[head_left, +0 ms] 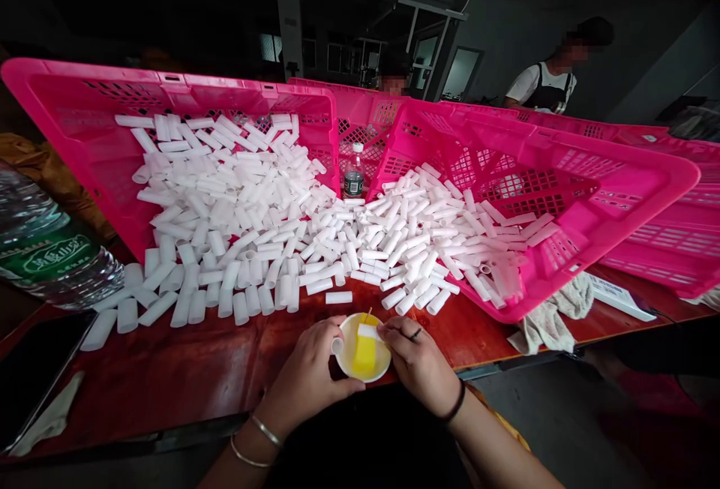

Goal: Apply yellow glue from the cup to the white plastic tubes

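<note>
My left hand (312, 373) is closed around a short white tube (337, 346), held at the left rim of a small white bowl (378, 375) with a yellow sponge (365, 355) in it. My right hand (416, 361) pinches a thin stick (402, 333) and rests a small white tube piece (370, 331) on top of the sponge. The bowl sits at the front edge of the red table (185, 365). A large heap of white tubes (264, 211) spills out of two tilted pink crates onto the table just beyond my hands.
Left pink crate (73, 106) and right pink crate (619, 174) lean towards me; more pink crates stand behind. A small bottle (354, 172) stands between them. A big water bottle (45, 253) and a phone (34, 369) lie at left. A cloth (554, 316) lies at right. Two people stand behind.
</note>
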A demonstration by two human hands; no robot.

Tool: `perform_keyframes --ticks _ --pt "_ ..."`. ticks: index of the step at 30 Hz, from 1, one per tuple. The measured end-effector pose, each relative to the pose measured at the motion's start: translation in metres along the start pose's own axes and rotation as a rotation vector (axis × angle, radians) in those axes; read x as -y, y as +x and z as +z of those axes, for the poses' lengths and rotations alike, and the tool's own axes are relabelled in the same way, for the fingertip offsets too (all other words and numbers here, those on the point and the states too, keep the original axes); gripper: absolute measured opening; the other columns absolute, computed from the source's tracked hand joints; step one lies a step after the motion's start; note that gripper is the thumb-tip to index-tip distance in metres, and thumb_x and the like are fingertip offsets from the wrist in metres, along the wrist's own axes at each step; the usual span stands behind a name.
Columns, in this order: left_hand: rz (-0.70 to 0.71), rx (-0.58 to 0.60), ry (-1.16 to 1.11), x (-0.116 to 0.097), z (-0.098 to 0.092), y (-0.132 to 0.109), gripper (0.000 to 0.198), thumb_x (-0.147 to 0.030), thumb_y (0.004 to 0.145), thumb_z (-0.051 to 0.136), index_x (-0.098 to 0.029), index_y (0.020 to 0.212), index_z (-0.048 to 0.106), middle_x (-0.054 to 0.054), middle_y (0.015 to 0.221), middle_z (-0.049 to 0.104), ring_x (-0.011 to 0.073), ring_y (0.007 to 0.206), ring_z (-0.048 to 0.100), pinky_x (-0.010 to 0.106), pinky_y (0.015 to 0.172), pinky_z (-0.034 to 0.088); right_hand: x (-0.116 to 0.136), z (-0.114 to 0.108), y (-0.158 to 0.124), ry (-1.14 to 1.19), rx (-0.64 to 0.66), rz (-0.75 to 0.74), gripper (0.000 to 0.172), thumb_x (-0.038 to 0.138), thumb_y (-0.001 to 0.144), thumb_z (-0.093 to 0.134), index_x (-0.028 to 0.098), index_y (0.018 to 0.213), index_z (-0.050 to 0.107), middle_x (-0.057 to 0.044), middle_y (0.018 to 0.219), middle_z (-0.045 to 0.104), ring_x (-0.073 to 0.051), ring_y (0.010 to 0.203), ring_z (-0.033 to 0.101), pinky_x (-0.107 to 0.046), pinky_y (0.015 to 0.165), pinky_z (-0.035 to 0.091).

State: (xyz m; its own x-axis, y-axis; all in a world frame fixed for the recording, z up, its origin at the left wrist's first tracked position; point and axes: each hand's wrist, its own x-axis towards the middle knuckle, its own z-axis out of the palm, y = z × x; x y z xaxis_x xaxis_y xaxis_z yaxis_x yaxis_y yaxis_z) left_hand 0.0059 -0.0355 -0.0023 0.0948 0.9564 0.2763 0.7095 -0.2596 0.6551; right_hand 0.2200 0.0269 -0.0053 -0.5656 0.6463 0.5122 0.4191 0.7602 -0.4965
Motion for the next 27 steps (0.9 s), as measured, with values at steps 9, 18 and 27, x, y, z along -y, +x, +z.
perform_keyframes --ticks 9,18,27 --pt "0.029 0.001 0.031 -0.006 -0.001 -0.002 0.056 -0.037 0.053 0.083 -0.022 0.095 0.05 0.013 0.127 0.056 0.0328 0.115 0.053 0.05 0.096 0.045 -0.002 -0.001 0.0 0.406 0.033 0.297 0.035 0.026 0.09 0.05 0.021 0.125 0.048 -0.009 0.097 0.059 -0.02 0.086 0.061 -0.036 0.075 0.054" --pt "0.065 -0.022 0.038 -0.006 -0.001 -0.002 0.059 -0.037 0.052 0.084 -0.02 0.097 0.049 0.013 0.121 0.059 0.0309 0.113 0.055 0.047 0.094 0.046 0.007 -0.008 -0.006 0.284 0.111 0.113 0.025 0.022 0.088 0.052 0.023 0.112 0.058 -0.009 0.104 0.057 -0.023 0.101 0.056 -0.038 0.086 0.051" --pt "0.065 -0.029 0.017 -0.005 -0.001 -0.001 0.054 -0.038 0.054 0.082 -0.021 0.094 0.05 0.012 0.122 0.058 0.0311 0.112 0.055 0.048 0.094 0.046 0.007 -0.01 -0.008 0.141 0.1 0.011 0.021 0.016 0.088 0.051 0.023 0.102 0.065 -0.009 0.098 0.057 -0.022 0.098 0.056 -0.038 0.082 0.051"
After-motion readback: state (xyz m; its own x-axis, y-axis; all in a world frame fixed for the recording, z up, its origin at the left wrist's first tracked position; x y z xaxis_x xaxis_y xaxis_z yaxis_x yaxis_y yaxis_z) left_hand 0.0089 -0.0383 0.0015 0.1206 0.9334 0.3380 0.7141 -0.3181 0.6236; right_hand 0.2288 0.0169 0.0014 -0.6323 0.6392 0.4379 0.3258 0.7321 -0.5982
